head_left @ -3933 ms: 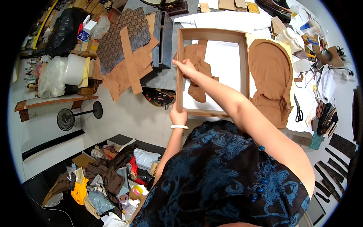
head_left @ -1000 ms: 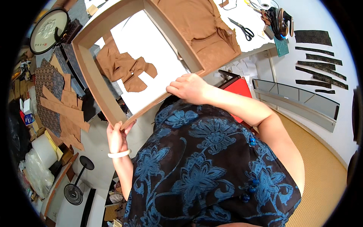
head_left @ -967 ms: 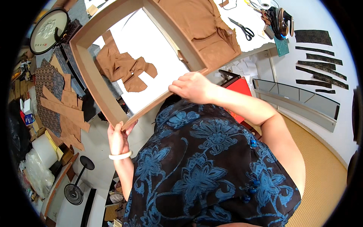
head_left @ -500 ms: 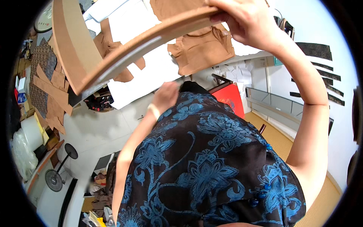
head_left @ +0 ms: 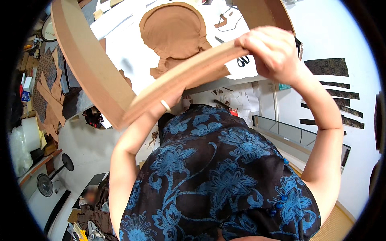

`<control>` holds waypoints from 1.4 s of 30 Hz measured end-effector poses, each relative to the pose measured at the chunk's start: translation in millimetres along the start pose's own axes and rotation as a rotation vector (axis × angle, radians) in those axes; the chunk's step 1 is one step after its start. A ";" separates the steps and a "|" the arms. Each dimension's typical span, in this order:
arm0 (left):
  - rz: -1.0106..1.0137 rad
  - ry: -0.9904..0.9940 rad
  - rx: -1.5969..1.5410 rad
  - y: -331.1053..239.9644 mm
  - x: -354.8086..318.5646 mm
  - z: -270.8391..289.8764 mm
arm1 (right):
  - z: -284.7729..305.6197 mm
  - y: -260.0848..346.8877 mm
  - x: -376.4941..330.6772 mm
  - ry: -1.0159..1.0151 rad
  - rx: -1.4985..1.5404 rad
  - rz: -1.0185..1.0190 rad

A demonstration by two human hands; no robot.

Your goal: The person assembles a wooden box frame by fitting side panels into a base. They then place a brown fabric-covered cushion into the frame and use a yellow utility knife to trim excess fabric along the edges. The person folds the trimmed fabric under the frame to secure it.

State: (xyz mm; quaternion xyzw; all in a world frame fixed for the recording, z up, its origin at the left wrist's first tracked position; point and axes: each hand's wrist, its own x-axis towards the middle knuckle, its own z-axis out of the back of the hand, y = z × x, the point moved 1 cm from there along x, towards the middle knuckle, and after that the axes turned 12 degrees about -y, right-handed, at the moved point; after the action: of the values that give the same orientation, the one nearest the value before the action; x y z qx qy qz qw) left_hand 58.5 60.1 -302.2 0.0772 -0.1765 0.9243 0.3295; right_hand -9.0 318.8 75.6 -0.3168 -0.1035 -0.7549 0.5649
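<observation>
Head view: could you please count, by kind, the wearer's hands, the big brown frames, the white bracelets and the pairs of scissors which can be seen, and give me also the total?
Hands: 2 (left hand, partly hidden; right hand)
Brown frame: 1
White bracelet: 1
Scissors: 1 pair
Total: 5

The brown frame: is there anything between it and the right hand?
Nothing visible: the right hand directly grips the brown frame at its near side. The left hand is partly hidden behind that side.
</observation>
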 end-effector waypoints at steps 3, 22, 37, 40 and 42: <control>0.154 -0.048 -0.131 28.6 14.7 40.4 | 14.3 8.7 -15.1 0.013 0.014 0.005; 0.729 -0.270 -0.803 94.9 10.0 85.8 | -101.1 18.3 -124.0 0.059 0.232 -0.305; 1.378 -0.771 -1.758 107.5 12.5 111.1 | -165.1 -3.1 -126.2 0.057 0.212 -0.291; 1.438 -0.794 -1.716 111.0 15.1 114.6 | -173.6 0.2 -125.2 0.067 0.220 -0.314; 1.496 -0.796 -1.694 111.2 12.8 109.4 | -177.6 1.4 -125.9 0.089 0.225 -0.312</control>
State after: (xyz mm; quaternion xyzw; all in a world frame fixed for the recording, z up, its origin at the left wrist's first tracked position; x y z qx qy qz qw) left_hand -19.2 -53.8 -228.2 -0.0055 -0.8197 0.3884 -0.4210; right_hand -51.6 326.2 -137.7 -0.1981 -0.2100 -0.8302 0.4768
